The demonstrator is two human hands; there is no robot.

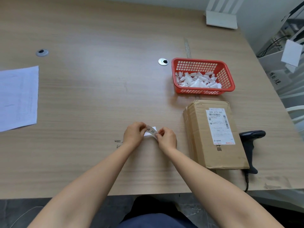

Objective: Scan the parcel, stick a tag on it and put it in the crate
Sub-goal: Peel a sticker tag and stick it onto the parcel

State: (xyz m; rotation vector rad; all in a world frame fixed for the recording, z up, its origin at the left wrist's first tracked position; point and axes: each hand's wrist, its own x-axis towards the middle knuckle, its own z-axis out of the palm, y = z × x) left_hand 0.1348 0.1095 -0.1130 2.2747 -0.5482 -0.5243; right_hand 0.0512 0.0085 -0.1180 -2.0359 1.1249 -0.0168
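From the head camera I see my left hand (134,134) and right hand (167,139) brought close together just above the table (98,96), both pinched shut on a small white tag (151,131) stretched between them; the fingertips (157,136) of the right hand nip its near end while the left holds the far end, and a second white layer shows behind it, which I judge to be the backing coming away. The parcel (213,135) lies flat well off to the right of my right hand, label side up, and the scanner (250,145) rests on the table beyond it, partly tucked under the parcel's far edge. The red basket (203,76), full of curled white paper scraps, sits ahead and to the right of both hands; whether that is the crate I cannot tell. What worries me is the tag itself: held this tight, the sticky face could fold back on itself or cling to a fingertip, and a quick pull might tear it across the print. If I carry it over slack, it may land crooked or cover the barcode on the parcel's label. Reaching across could also nudge the parcel against the scanner and knock it toward the table edge.
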